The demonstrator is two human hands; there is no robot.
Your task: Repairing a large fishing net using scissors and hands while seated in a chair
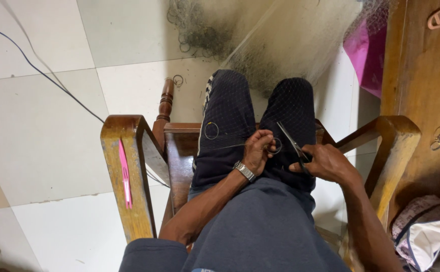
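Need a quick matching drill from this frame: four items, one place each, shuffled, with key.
1. scissors
2. pink tool
3. wristwatch
4. fishing net

A. on the chair's left armrest
B. draped over the knees and floor
C. in the right hand
D. on the left hand's wrist

Pairs: 1-C, 2-A, 3-D, 4-B

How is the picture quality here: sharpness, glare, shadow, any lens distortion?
Head view: sharp on the left hand, right hand and scissors; fine fishing net reads only as a soft grey haze; mild glare on the floor tiles; deep shadow beside the wooden cabinet; wide-angle lens bends the chair armrest outward.
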